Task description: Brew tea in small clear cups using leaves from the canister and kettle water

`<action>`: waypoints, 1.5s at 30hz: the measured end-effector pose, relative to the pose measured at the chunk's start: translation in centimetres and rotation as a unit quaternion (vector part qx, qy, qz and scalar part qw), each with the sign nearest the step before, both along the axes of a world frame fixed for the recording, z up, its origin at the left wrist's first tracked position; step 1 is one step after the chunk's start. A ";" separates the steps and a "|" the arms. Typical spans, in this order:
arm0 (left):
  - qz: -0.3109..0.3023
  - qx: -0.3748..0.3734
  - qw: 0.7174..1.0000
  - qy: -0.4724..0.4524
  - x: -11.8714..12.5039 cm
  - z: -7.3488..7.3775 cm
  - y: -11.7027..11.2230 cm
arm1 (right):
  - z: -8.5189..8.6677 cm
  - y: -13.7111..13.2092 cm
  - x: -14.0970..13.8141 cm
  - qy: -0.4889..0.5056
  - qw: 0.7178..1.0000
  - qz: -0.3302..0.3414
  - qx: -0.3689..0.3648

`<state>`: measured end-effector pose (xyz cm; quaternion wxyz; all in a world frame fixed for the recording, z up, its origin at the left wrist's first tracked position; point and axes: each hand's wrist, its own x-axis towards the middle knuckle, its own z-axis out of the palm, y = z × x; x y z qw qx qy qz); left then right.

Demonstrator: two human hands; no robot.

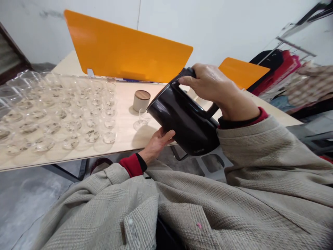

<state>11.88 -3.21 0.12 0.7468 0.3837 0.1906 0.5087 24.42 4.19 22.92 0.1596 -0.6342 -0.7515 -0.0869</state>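
A black electric kettle (188,119) is tilted with its spout end down to the left, above the front edge of the table. My right hand (210,83) is closed around the top of its handle, the thumb near the lid. My left hand (157,142) supports the kettle's lower side; the thumb shows against the body and some fingers are hidden behind it. Just beyond the spout end stands a small clear glass cup (143,116) on the table. Whether any water is flowing cannot be seen.
Many clear cups (92,133) with dark bits in their bottoms stand in rows at left on the pale table (125,135). A beige canister with a wooden lid (142,100) stands behind the glass cup. Orange dividers (127,50) rise at the back. Clothes (279,71) hang at right.
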 end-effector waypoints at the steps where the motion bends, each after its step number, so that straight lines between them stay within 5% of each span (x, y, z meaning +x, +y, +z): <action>1: -0.001 -0.002 1.000 -0.004 0.0 0.0 0.1 | 0.0 0.2 -0.1 -0.006 1.000 0.001 -0.002; 13: -0.002 -0.013 1.000 -0.020 0.2 -0.1 0.2 | 0.1 0.8 -1.1 -0.037 0.999 0.011 -0.019; 26: 0.027 -0.004 0.999 0.032 -0.3 0.7 0.3 | -1.1 -2.1 1.6 0.084 0.996 -0.028 0.013; 45: 0.006 -0.012 1.000 -0.002 0.3 -0.7 0.7 | -0.2 0.6 -1.2 -0.043 0.998 -0.024 -0.037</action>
